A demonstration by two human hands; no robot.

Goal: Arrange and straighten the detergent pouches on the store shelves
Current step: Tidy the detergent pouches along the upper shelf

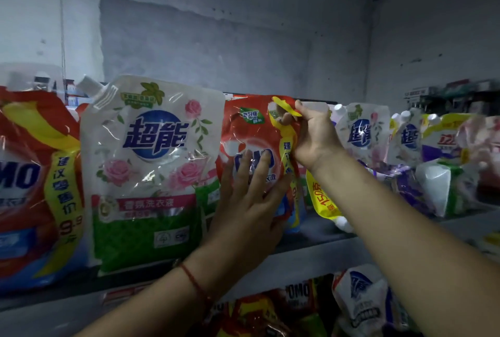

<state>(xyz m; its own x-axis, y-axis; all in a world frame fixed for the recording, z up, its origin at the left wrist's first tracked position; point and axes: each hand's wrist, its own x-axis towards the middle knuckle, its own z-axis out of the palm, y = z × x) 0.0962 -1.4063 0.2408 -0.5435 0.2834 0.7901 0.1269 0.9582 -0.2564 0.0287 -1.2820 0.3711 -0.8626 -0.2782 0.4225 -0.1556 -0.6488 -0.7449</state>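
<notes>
Red pouch (254, 131) (both hands on it) beside white pouch (151, 163).

Grey upper shelf (311, 248) carries row of detergent pouches: red pouch (32, 187) far left, white rose pouch (146, 168) beside it, red pouch (254, 131) at centre, white pouches (362, 131) right.

Two hands are up at the shelf, the left hand (244, 201) and the right hand (311, 136). Both touch one red pouch (250, 131). Left of the hands stand one white rose pouch (151, 168) and one more red pouch (32, 187). Right of the right hand, two white rose pouches show.
</notes>
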